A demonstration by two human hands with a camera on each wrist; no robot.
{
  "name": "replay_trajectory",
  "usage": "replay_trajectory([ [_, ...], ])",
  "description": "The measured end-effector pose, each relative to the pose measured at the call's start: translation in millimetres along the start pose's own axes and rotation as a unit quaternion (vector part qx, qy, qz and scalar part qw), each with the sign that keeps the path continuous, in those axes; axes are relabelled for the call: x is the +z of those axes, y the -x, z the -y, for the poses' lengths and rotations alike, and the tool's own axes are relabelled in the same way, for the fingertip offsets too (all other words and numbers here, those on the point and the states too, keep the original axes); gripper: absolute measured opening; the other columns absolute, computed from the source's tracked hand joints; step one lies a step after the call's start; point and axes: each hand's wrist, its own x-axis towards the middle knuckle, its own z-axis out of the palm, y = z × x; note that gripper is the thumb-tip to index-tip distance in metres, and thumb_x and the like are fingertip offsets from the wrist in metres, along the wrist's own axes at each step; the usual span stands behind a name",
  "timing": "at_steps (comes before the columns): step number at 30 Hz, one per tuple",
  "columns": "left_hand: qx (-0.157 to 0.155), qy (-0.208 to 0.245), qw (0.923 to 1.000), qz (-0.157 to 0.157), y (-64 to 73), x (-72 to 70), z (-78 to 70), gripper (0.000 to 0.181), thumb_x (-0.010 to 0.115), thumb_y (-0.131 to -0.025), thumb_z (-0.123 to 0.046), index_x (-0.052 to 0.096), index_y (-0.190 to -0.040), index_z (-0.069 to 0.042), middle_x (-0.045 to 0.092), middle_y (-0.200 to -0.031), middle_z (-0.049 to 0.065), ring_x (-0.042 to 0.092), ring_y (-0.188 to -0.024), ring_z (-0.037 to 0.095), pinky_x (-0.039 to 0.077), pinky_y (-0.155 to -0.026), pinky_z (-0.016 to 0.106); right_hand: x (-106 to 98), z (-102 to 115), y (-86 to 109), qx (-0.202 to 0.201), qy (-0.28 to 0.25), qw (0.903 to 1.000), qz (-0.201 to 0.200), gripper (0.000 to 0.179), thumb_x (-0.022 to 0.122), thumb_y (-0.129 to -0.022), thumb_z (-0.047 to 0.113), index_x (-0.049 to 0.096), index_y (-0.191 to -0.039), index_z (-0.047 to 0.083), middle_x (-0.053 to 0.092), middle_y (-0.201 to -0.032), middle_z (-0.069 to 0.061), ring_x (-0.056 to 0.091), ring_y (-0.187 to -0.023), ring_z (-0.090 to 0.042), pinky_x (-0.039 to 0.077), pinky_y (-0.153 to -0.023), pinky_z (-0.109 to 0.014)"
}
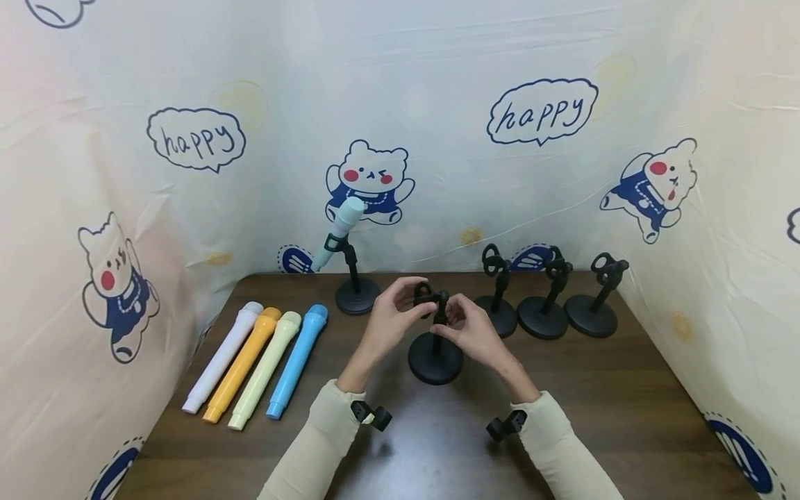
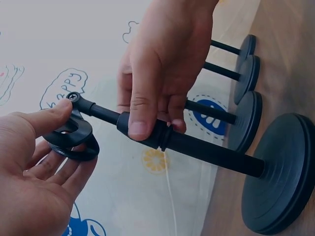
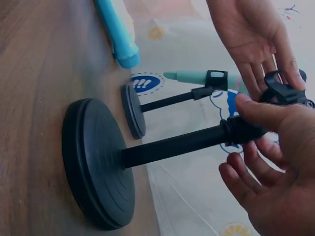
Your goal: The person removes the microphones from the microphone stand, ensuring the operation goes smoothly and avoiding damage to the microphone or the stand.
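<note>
A black microphone stand (image 1: 435, 359) with a round base is upright on the table in front of the person. My left hand (image 1: 395, 314) pinches the clip (image 2: 74, 140) at its top, thumb near the hinge screw and fingers under the ring. Just below, the right hand (image 1: 470, 328) grips the collar (image 2: 152, 132) of the stand's pole between thumb and fingers. The clip holds no microphone. In the right wrist view the stand's base (image 3: 98, 164) is large and close, and the clip is partly hidden behind the hands.
Behind to the left, another stand (image 1: 357, 295) carries a pale teal microphone (image 1: 346, 217), tilted. Several microphones, white (image 1: 225, 355), orange (image 1: 242, 364), pale yellow (image 1: 265, 369) and blue (image 1: 298, 361), lie side by side at left. Three bare stands (image 1: 542, 318) are at the back right, before a printed curtain (image 1: 437, 187).
</note>
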Motion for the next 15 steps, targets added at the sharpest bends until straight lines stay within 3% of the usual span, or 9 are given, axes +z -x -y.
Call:
replay_trajectory([
  [4,0.0,-0.005,1.0,-0.003,-0.2,0.2,-0.4,0.044,0.082,-0.096,-0.021,0.067,-0.136,-0.019,0.072,-0.126,0.008,0.071,-0.124,0.023,0.058,-0.108,0.039,-1.2,1.1,0.1,-0.021,-0.028,0.9991,0.026,0.034,0.073,-0.097,0.003,0.063,-0.128,0.01,0.072,-0.12,-0.012,0.07,-0.116,-0.03,0.055,-0.106,-0.057],
  [6,-0.001,-0.006,1.0,-0.003,-0.2,0.2,-0.8,0.045,0.082,-0.096,-0.021,0.067,-0.137,-0.016,0.072,-0.126,0.008,0.071,-0.124,0.023,0.058,-0.109,0.039,-1.1,2.0,-0.2,-0.02,-0.029,0.999,0.028,0.037,0.076,-0.096,0.006,0.061,-0.13,0.01,0.07,-0.123,-0.012,0.069,-0.118,-0.031,0.055,-0.108,-0.058],
  [11,-0.004,-0.006,1.0,0.001,0.1,0.4,-1.8,0.048,0.082,-0.096,-0.021,0.065,-0.14,-0.012,0.071,-0.127,0.009,0.07,-0.125,0.025,0.057,-0.109,0.04,0.3,1.3,-0.7,0.003,-0.012,0.9999,-0.01,0.039,0.087,-0.091,0.021,0.062,-0.12,0.01,0.068,-0.112,-0.008,0.069,-0.105,-0.023,0.06,-0.099,-0.05],
  [15,-0.008,-0.004,1.0,-0.003,0.7,-0.4,-2.4,0.045,0.082,-0.096,-0.021,0.066,-0.138,-0.018,0.072,-0.127,0.008,0.07,-0.125,0.023,0.058,-0.109,0.039,-0.1,-4.1,-1.4,-0.025,-0.043,0.9987,0.005,0.031,0.079,-0.096,0.006,0.067,-0.124,0.008,0.073,-0.117,-0.012,0.072,-0.11,-0.027,0.058,-0.104,-0.053],
])
